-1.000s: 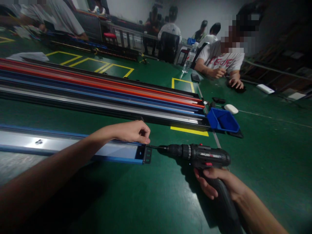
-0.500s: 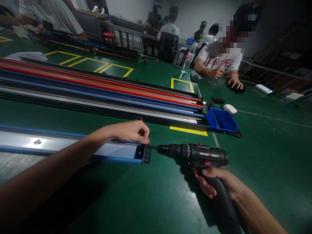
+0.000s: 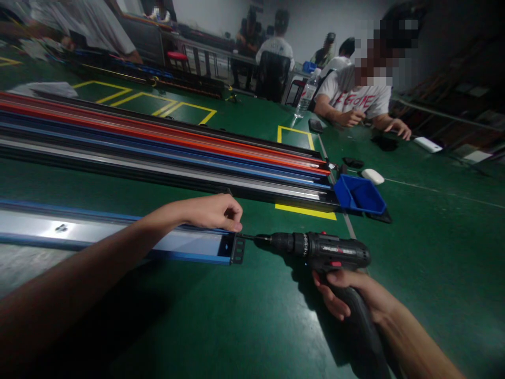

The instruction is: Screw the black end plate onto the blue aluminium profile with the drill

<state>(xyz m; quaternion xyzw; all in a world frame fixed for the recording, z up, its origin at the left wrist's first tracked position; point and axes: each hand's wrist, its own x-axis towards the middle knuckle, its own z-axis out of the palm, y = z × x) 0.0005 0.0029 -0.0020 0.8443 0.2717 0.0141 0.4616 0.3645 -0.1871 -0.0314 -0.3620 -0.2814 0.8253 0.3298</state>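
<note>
In my right hand [image 3: 355, 295] is a black cordless drill [image 3: 335, 250], gripped by its handle and pointing left. Its long thin bit [image 3: 252, 238] reaches the black end cap [image 3: 238, 250] of a blue-edged metal profile [image 3: 197, 245] lying on the green table. My left hand [image 3: 216, 211] is closed at the upper corner of that cap, thumb and fingers pinched near the bit's tip. Whatever lies between those fingers is hidden. The left forearm passes over the profile and covers part of it.
Beyond my hands lie several long profiles, among them a red one [image 3: 236, 147]. A blue bin [image 3: 360, 196] stands at their right end beside a white rounded object [image 3: 372, 176]. A water bottle [image 3: 307, 95] stands farther back, and a person [image 3: 355, 100] sits across the table.
My hands, the drill and the profile stay practically in place. Across the table, the seated person's hand has moved right, off a dark object.
</note>
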